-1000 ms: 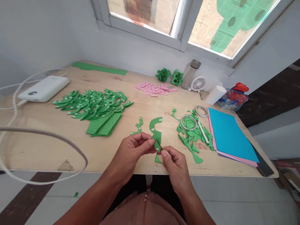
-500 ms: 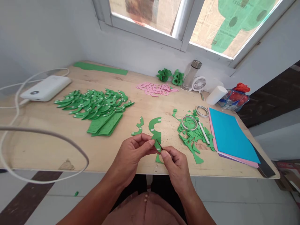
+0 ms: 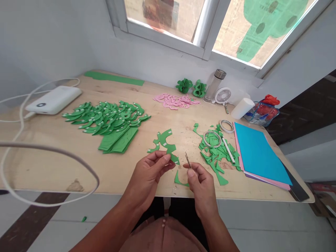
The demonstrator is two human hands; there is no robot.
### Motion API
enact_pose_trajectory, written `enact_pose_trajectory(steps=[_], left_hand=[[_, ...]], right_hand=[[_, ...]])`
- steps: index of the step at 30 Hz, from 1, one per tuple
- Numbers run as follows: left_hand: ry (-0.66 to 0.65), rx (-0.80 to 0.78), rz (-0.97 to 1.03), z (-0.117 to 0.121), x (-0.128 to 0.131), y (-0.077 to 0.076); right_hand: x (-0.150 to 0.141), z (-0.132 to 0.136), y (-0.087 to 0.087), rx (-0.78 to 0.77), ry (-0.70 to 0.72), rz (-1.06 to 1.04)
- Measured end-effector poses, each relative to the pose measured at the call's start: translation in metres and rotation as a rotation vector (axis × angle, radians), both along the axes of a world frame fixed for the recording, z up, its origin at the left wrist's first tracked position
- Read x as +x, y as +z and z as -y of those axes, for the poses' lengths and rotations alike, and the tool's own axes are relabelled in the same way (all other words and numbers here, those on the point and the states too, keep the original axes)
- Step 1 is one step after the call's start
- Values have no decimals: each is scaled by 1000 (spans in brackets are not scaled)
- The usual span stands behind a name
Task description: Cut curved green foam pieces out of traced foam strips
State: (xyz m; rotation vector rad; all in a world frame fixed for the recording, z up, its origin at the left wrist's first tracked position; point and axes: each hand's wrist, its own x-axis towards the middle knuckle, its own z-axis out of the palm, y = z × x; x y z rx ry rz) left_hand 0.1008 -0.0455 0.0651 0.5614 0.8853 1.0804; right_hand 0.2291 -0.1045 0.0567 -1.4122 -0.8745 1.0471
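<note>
My left hand [image 3: 151, 173] pinches a curved green paper cutout [image 3: 168, 141] between thumb and fingers. Small white tabs mark the cutout, and its wavy outline stands up away from me. My right hand [image 3: 201, 185] is closed on slim scissors [image 3: 187, 160]; the two thin blades point up, slightly apart and clear of the paper, while the handles are hidden in my fingers. Just left of the held cutout, a smaller wavy green piece [image 3: 153, 148] lies on the table. A curved green scrap [image 3: 179, 179] is between my hands, near the front edge.
A heap of green cutouts [image 3: 105, 115] and folded green paper [image 3: 118, 140] lie left. Pink cutouts [image 3: 175, 101] are farther back. Right are green scraps [image 3: 216, 152], a tape roll [image 3: 227, 126], a white pen [image 3: 228, 150] and coloured sheets [image 3: 259, 154]. A white cable [image 3: 91, 168] loops front left.
The scissors have come away from the green cutout, and my right hand has moved slightly right. My left hand has tilted the cutout left, and its lower right edge now looks curved.
</note>
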Motion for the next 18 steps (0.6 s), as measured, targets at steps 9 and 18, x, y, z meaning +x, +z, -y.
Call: enact_pose_trajectory(steps=[9,18], left_hand=[[-5,-4,49,8,5,-4],[-11,91,-77,-5,-7,5]], right_hand=[[-11,-14,-9,32,-70,-58],[-1,-20,2,-12,-1,-38]])
